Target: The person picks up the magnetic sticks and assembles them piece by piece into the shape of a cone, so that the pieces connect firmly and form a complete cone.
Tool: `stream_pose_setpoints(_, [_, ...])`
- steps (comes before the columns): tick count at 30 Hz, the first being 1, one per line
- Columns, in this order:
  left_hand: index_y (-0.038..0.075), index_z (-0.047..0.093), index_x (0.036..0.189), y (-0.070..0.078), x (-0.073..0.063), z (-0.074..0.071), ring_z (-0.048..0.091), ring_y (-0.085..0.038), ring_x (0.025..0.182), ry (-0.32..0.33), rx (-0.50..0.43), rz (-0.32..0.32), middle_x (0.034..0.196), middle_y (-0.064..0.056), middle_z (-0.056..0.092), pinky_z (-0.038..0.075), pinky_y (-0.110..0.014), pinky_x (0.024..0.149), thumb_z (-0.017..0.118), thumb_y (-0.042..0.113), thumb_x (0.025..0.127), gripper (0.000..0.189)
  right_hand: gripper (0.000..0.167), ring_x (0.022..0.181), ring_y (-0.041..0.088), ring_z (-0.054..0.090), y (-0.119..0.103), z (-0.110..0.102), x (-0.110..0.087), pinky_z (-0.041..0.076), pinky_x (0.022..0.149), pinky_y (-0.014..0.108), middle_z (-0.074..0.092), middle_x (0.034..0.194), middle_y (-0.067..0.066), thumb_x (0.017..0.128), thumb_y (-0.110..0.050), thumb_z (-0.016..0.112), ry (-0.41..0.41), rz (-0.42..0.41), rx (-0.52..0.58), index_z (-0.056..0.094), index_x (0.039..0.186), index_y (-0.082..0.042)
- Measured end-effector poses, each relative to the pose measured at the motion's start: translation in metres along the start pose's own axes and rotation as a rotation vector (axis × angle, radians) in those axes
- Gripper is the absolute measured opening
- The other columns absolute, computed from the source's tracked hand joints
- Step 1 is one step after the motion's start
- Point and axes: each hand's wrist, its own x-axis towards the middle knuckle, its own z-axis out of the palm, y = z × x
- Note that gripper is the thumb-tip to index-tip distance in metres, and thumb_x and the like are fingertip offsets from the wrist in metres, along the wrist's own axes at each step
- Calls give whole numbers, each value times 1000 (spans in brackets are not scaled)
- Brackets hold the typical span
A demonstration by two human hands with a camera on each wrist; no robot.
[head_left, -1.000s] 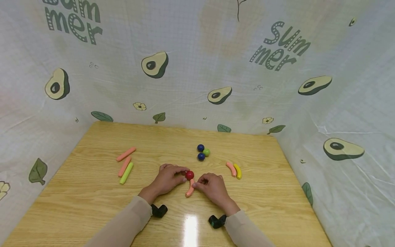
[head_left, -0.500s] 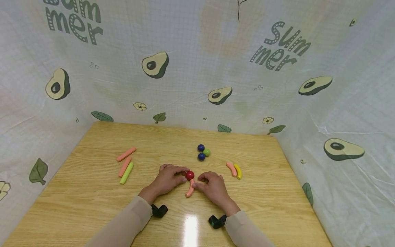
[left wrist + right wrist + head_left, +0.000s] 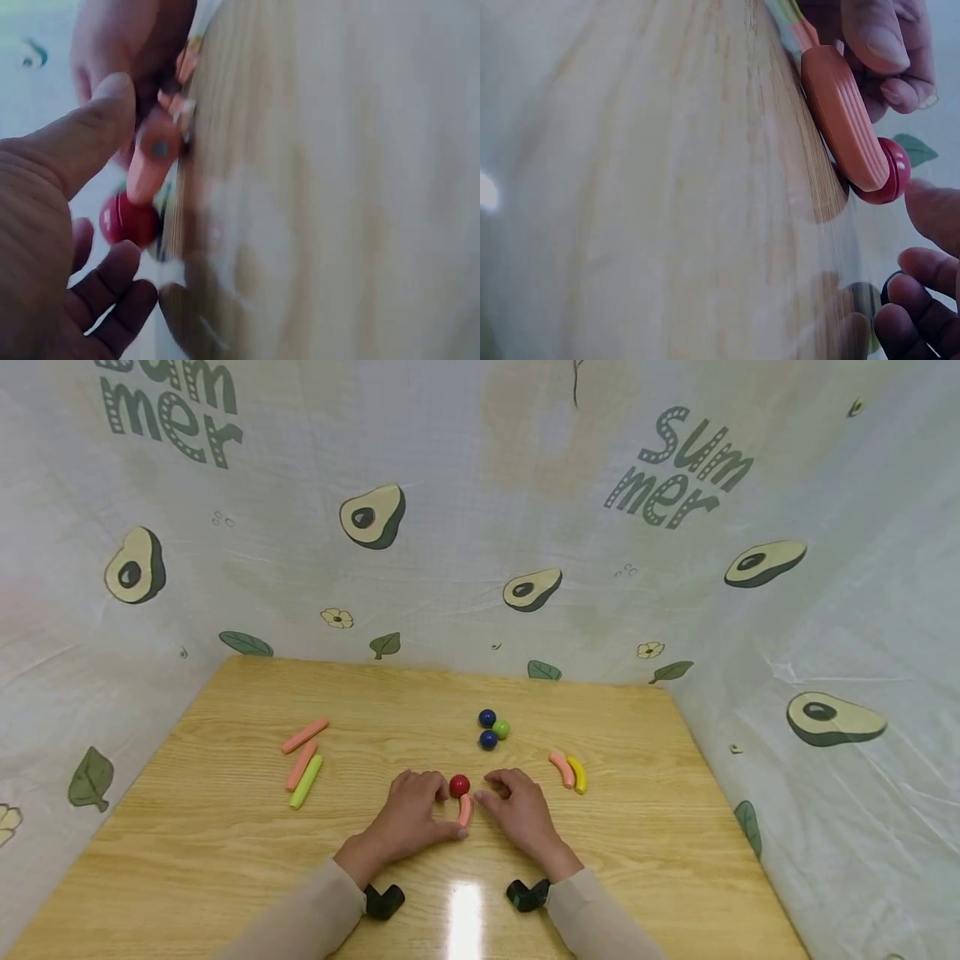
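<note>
At the table's middle, a red ball [image 3: 460, 786] with a groove meets one end of a ridged, curved salmon-pink stick [image 3: 465, 811]. My left hand [image 3: 411, 810] arches around their left side; its thumb is at the stick's near end and its fingertips are beside the ball. My right hand [image 3: 519, 812] stays just to the right, thumb and fingers apart with nothing between them. In the left wrist view the stick [image 3: 152, 161] shows end-on, with a small hole in its end. The right wrist view shows the stick [image 3: 844, 116] joined up against the ball [image 3: 901, 166].
Two straight pink sticks [image 3: 303, 766] and a yellow-green stick [image 3: 306, 782] lie at the left of the wooden table [image 3: 637, 860]. Farther back are two blue balls [image 3: 488, 740] and a green ball [image 3: 502, 729]. A curved pink piece [image 3: 561, 769] and a yellow one [image 3: 577, 775] lie right.
My left thumb has moved from beside the red ball down to the stick's near end, and its fingers have drawn back from the ball. My right thumb has come off the stick.
</note>
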Motion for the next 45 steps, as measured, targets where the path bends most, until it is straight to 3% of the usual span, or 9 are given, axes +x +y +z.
stream_pose_setpoints(6, [25, 60, 94, 7, -5, 5, 59, -23, 109, -10, 138, 89, 97, 10, 58, 26, -72, 118, 91, 54, 78, 45, 27, 102, 16, 63, -1, 1, 3, 54, 91, 39, 70, 113, -1, 102, -28, 73, 19, -21, 27, 75, 125, -14])
stream_pose_setpoints(9, [27, 67, 96, 4, -6, 2, 61, -23, 113, -22, 128, 102, 101, 11, 64, 26, -71, 118, 89, 43, 84, 30, 30, 113, 19, 64, -2, 2, 4, 53, 99, 45, 71, 124, 1, 104, -25, 69, -9, -67, 53, 73, 132, -15])
stream_pose_setpoints(14, [24, 77, 104, -6, -9, -11, 61, -20, 105, -23, 72, 111, 103, 10, 72, 39, -57, 110, 84, 27, 92, 14, 33, 126, 24, 62, -4, 3, 5, 49, 108, 50, 71, 133, 1, 107, -27, 64, -79, -144, 61, 72, 136, -13])
stream_pose_setpoints(17, [23, 78, 107, -11, -11, -18, 60, -21, 108, 1, 72, 87, 106, 7, 74, 41, -53, 107, 80, 22, 96, 11, 33, 123, 24, 64, -3, 1, 3, 51, 105, 49, 72, 130, 1, 106, -29, 66, -108, -141, 80, 74, 133, -12])
stream_pose_setpoints(21, [22, 78, 108, -13, -11, -22, 62, -26, 116, 22, 66, 69, 108, 6, 75, 39, -57, 112, 78, 16, 95, 14, 32, 108, 19, 66, -1, 0, 2, 54, 94, 38, 74, 119, 0, 103, -29, 71, -130, -132, 101, 75, 130, -11])
stream_pose_setpoints(25, [23, 78, 106, -11, -7, -19, 61, -24, 112, 6, 77, 82, 104, 9, 74, 36, -58, 111, 84, 25, 91, 16, 31, 98, 13, 64, -1, 1, 2, 53, 86, 30, 75, 108, -5, 98, -30, 77, -138, -130, 96, 76, 125, -15])
stream_pose_setpoints(29, [26, 78, 104, -9, -3, -13, 59, -21, 110, 17, 72, 58, 103, 11, 74, 31, -58, 115, 85, 36, 91, 18, 29, 97, 10, 63, -2, 4, 2, 50, 90, 34, 75, 105, -9, 95, -32, 82, -140, -126, 81, 77, 120, -19])
stream_pose_setpoints(35, [32, 81, 100, -14, -1, -11, 57, -17, 109, 49, 51, 51, 102, 14, 73, 32, -55, 115, 76, 41, 96, 12, 24, 93, 11, 59, -4, 4, 1, 43, 90, 37, 74, 102, -12, 91, -34, 85, -143, -123, 36, 76, 111, -23])
stream_pose_setpoints(45, [33, 81, 102, -19, -3, -15, 55, -15, 111, 11, 4, 52, 105, 15, 71, 34, -55, 114, 73, 43, 99, 13, 27, 97, 11, 59, -5, 3, -2, 37, 104, 50, 75, 105, -15, 92, -37, 84, -163, -136, 11, 75, 114, -25])
